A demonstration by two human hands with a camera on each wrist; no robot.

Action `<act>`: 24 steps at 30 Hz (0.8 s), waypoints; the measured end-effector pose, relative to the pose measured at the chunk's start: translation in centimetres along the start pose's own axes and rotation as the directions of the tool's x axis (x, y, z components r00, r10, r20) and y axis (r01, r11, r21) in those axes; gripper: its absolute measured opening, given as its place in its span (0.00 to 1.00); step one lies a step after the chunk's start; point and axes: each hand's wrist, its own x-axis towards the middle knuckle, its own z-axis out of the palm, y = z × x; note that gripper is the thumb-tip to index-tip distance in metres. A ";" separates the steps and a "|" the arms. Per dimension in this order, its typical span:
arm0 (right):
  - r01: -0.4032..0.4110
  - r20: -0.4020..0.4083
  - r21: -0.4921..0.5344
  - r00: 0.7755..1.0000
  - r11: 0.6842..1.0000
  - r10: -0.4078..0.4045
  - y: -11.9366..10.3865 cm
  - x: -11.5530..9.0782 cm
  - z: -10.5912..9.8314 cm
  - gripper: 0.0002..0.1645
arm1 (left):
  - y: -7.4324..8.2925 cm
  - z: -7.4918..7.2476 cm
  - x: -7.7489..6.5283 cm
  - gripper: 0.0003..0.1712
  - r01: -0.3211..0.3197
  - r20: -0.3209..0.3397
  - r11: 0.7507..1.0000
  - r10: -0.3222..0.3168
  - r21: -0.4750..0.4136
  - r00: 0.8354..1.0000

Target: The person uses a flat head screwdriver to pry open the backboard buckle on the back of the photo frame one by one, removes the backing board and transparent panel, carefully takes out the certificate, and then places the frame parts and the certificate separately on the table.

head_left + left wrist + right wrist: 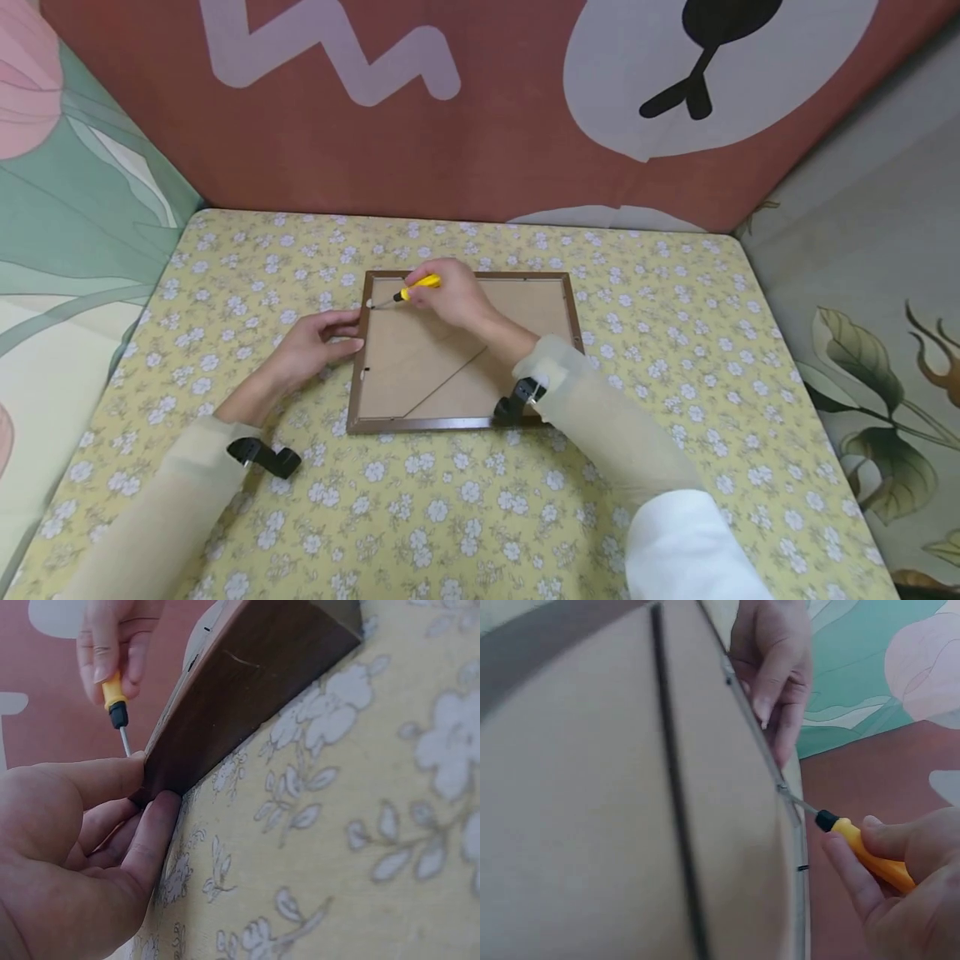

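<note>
A brown picture frame [355, 400] lies face down on the table, its tan backing board [420, 358] upward. My right hand [453, 293] grips a screwdriver [422, 285] with a yellow handle and black collar. Its metal shaft slants down to the left, and in the right wrist view the tip meets a small metal tab [781, 787] at the frame's inner edge. Fingers of my left hand [311, 346] rest against the frame's outer left side. In the left wrist view that hand [82, 847] touches the frame's brown side wall [240, 682].
Yellow floral cloth [465, 517] covers the table around the frame. A thin dark line [446, 382] crosses the backing board diagonally. Small dark tabs [367, 369] sit along the frame's inner edges. Behind the table stands a reddish-brown patterned backdrop [510, 150].
</note>
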 end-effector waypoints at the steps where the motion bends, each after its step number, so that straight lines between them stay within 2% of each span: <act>1: 0.022 0.004 -0.039 1.000 0.999 -0.022 -0.2 0.1 0.0 0.08 | 0.0 0.0 0.0 0.31 0.001 0.000 1.000 -0.001 -0.001 1.000; 4: 0.068 0.021 -0.156 0.998 0.985 -0.065 -1.4 0.6 -0.1 0.05 | 0.0 -0.1 0.1 0.31 0.005 0.004 1.000 -0.005 -0.006 1.000; 7: 0.085 0.052 -0.259 0.996 0.962 -0.074 -3.0 1.1 0.1 0.05 | 0.0 -0.1 0.2 0.31 0.012 0.005 1.000 -0.012 -0.009 1.000; 11: 0.118 0.102 -0.395 0.991 0.911 -0.084 -5.3 1.7 0.6 0.06 | 0.0 -0.2 0.2 0.31 0.014 0.011 1.000 -0.014 -0.013 1.000; 14: 0.160 0.146 -0.486 0.984 0.859 -0.100 -6.9 2.0 1.2 0.05 | 0.0 -0.2 0.2 0.31 0.007 0.014 1.000 -0.007 -0.011 1.000; 17: 0.188 0.190 -0.547 0.977 0.816 -0.098 -8.1 2.3 2.0 0.05 | -0.1 -0.2 0.2 0.31 -0.010 0.015 1.000 0.010 -0.009 1.000; 24: 0.161 0.200 -0.632 0.979 0.758 -0.041 -10.1 2.6 3.5 0.09 | -0.2 -0.3 0.3 0.31 -0.020 0.029 0.999 0.021 -0.026 0.999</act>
